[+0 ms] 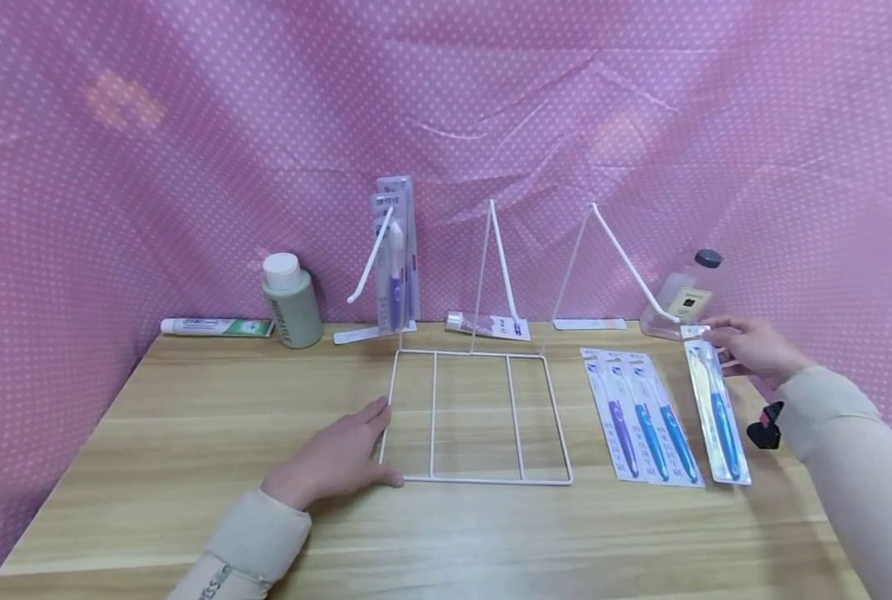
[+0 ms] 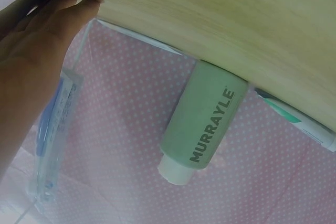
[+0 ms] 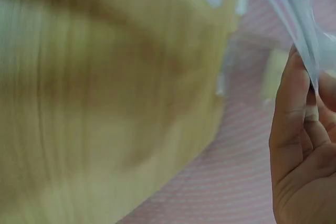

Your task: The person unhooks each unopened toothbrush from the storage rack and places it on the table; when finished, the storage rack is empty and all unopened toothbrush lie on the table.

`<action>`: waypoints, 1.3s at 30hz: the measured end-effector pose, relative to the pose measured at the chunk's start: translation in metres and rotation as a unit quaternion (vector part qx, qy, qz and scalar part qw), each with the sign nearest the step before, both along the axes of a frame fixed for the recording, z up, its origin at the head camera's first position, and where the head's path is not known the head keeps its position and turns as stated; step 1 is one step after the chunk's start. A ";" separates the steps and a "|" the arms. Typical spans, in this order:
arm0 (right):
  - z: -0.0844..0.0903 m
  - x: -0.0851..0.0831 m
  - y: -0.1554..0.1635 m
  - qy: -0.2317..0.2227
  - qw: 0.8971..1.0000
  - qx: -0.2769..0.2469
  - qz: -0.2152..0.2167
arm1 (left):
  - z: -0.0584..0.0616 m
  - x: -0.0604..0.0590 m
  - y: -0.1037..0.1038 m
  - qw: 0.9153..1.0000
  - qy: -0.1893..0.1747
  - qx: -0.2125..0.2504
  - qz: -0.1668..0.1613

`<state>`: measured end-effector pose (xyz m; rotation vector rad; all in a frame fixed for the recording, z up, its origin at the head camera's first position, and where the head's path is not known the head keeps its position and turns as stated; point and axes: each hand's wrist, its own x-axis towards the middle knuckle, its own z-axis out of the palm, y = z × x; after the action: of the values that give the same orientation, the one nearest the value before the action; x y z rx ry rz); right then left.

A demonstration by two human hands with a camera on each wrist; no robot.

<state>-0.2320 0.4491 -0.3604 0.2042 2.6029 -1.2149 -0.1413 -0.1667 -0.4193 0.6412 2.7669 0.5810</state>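
Note:
My right hand (image 1: 757, 350) pinches the top end of a packaged blue toothbrush (image 1: 724, 425) at the right of the table. In the right wrist view, the clear pack (image 3: 302, 30) runs up from between thumb and fingers. With fingers extended, my left hand (image 1: 341, 454) rests at the front left corner of a white wire rack (image 1: 483, 481), touching its base. Several packaged toothbrushes (image 1: 388, 275) hang on the rack's left hook, a purple one in front. The middle and right hooks hold nothing. Three more packaged toothbrushes (image 1: 644, 425), one purple and two blue, lie overlapping right of the rack.
Along the back edge stand a green bottle (image 1: 293, 308) with a white cap and a clear bottle (image 1: 682, 292) with a dark cap. A toothpaste tube (image 1: 217, 327) lies far left, another tube (image 1: 491, 326) behind the rack. A pink dotted curtain (image 1: 446, 108) hangs behind.

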 end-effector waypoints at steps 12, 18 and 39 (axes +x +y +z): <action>-0.043 -0.022 -0.002 -0.049 0.998 0.019 -0.026 | 0.002 -0.001 0.003 1.000 -0.007 -0.005 0.003; -0.055 -0.028 -0.007 -0.070 0.995 0.071 -0.024 | 0.002 -0.001 0.003 1.000 -0.015 -0.007 0.009; -0.016 -0.018 -0.036 0.045 0.992 0.117 -0.016 | 0.002 -0.001 0.002 1.000 -0.015 -0.003 0.009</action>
<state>-0.2502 0.4126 -0.3765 0.2411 2.8289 -0.9475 -0.1421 -0.1649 -0.4171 0.6027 2.7489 0.5810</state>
